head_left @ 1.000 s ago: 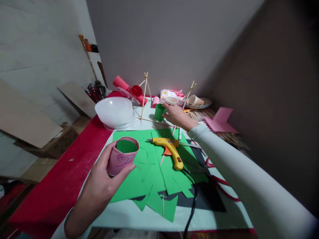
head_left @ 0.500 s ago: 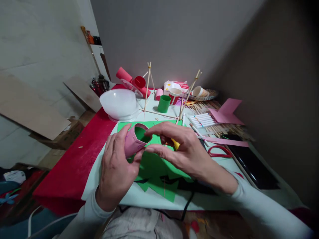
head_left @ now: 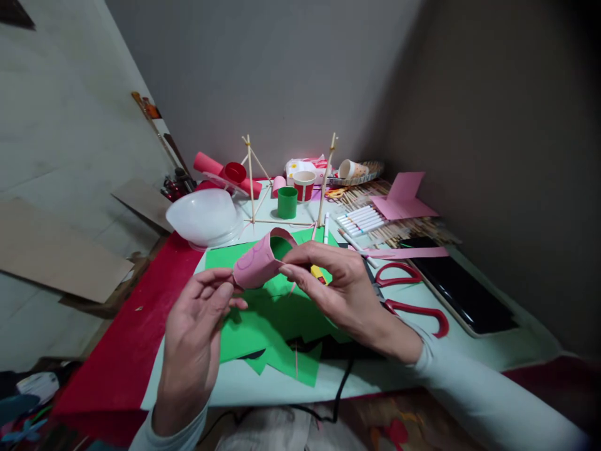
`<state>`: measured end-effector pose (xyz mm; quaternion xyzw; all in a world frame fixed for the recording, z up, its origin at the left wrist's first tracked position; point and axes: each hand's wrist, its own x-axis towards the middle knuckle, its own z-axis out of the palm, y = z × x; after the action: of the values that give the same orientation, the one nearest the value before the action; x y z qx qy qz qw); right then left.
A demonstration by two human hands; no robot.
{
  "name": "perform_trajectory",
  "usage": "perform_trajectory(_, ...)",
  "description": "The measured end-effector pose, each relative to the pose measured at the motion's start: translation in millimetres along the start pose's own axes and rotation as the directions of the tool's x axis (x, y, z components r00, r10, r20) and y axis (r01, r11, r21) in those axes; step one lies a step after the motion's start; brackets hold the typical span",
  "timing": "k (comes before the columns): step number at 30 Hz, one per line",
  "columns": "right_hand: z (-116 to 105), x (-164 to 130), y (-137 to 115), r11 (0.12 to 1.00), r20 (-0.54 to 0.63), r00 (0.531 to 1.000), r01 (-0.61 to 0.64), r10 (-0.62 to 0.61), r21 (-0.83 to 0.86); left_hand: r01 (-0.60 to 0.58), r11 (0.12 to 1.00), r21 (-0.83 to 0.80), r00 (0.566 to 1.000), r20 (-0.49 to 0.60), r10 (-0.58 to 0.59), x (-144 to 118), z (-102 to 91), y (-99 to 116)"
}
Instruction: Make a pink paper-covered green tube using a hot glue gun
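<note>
Stretching below the fingers of the left hand (head_left: 190, 335) and the right hand (head_left: 354, 304), the counter (head_left: 124, 329) wears a red cover with a pale one on top. Under the fingers of both hands lie overlapping green sheets (head_left: 246, 341), their cut edges ragged. Beyond the fingertips stands a stick frame (head_left: 250, 185), its two peaks bound at the top. Farther out than the left fingers sits a translucent bowl (head_left: 201, 216); well to the right of the right fingers rests a flat black device (head_left: 460, 285). Between that device and the right hand, red-handled scissors (head_left: 399, 282) lie close by. Held up between the two hands, a pink paper tube (head_left: 256, 263), green inside, tilts with its open end toward the right fingers. Right thumb and forefinger pinch its rim; left fingertips grasp its lower end. Straight beyond them stands a green cup (head_left: 287, 203), upright. Just behind the right fingers shows a yellow tool (head_left: 319, 274), mostly hidden.
</note>
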<state>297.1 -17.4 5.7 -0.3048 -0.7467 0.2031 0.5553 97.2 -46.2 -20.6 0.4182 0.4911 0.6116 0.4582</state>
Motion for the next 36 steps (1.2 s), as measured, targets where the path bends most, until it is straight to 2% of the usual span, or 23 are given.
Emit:
perform_trajectory(1, -1, 0, 1, 0.999, -0.006, 0.999, -0.034, 0.035, 0.012, 0.068, 0.997, -0.046, 0.998, 0.013, -0.068, 2, 1.3, 1)
perform_trajectory(3, -4, -1, 2, 0.995, -0.01, 0.995, -0.095, 0.095, 0.038, 0.133, 0.985, -0.107, 0.991, 0.012, -0.133, 5, 4.9, 2)
perform_trajectory(5, -7, 0, 2, 0.988, 0.009, 0.991, -0.135, 0.135, 0.069, 0.154, 0.976, -0.155, 0.988, 0.012, -0.154, 9, 9.0, 1)
perform_trajectory(8, -12, 1, 2, 0.984, 0.061, 0.987, -0.156, 0.151, 0.09, 0.183, 0.967, -0.177, 0.982, 0.081, -0.171, 12, 12.5, 1)
perform_trajectory(10, -14, 2, 3, 0.983, 0.111, 0.983, -0.16, 0.149, 0.089, 0.139, 0.983, -0.121, 0.986, 0.108, -0.127, 12, 11.4, 2)
perform_trajectory(11, -15, 2, 3, 0.983, 0.136, 0.98, -0.16, 0.147, 0.087, 0.075, 0.995, -0.067, 0.992, 0.106, -0.068, 11, 9.7, 3)
perform_trajectory(13, -16, 1, 3, 0.986, 0.182, 0.975, -0.147, 0.13, 0.081, -0.146, 0.984, 0.107, 0.984, 0.114, 0.134, 8, 5.0, 9)
perform_trajectory(14, -16, 0, 2, 0.988, 0.203, 0.972, -0.136, 0.118, 0.077, -0.287, 0.934, 0.211, 0.955, 0.139, 0.261, 6, 2.7, 12)
perform_trajectory(15, -15, 0, 2, 0.99, 0.223, 0.969, -0.123, 0.104, 0.073, -0.43, 0.85, 0.306, 0.902, 0.192, 0.387, 5, 0.7, 17)
perform_trajectory(16, -15, -1, 1, 0.991, 0.242, 0.966, -0.112, 0.092, 0.07, -0.557, 0.739, 0.38, 0.831, 0.272, 0.486, 5, -0.8, 21)
perform_trajectory(17, -15, -2, 0, 0.992, 0.264, 0.961, -0.102, 0.08, 0.068, -0.656, 0.626, 0.422, 0.755, 0.361, 0.547, 6, -1.8, 26)
perform_trajectory(18, -15, -2, 0, 0.994, 0.285, 0.956, -0.091, 0.068, 0.068, -0.724, 0.546, 0.422, 0.69, 0.457, 0.561, 8, -2.2, 31)
perform_trajectory(19, -15, -3, -1, 0.995, 0.302, 0.952, -0.08, 0.057, 0.066, -0.761, 0.505, 0.407, 0.646, 0.537, 0.542, 11, -2.4, 35)
perform_trajectory(21, -15, -3, -2, 0.997, 0.323, 0.946, -0.057, 0.036, 0.054, -0.787, 0.494, 0.369, 0.604, 0.619, 0.502, 20, -2.8, 42)
perform_trajectory(25, -15, -2, -2, 0.999, 0.344, 0.939, -0.033, 0.019, 0.036, -0.838, 0.492, 0.235, 0.481, 0.745, 0.462, 38, -5.7, 49)
perform_trajectory(26, -14, -2, -2, 0.999, 0.346, 0.938, -0.029, 0.016, 0.033, -0.837, 0.502, 0.22, 0.471, 0.756, 0.454, 40, -6.4, 49)
perform_trajectory(27, -14, -3, -2, 0.999, 0.342, 0.94, -0.024, 0.013, 0.027, -0.826, 0.519, 0.22, 0.481, 0.755, 0.445, 42, -6.8, 50)
perform_trajectory(33, -13, -5, 1, 0.995, 0.293, 0.955, 0.026, -0.053, 0.097, -0.697, 0.686, 0.209, 0.599, 0.695, 0.397, 41, -3.1, 44)
perform_trajectory(36, -12, -6, 2, 0.988, 0.309, 0.943, 0.087, -0.123, 0.128, -0.685, 0.712, 0.153, 0.593, 0.685, 0.423, 41, -1.2, 42)
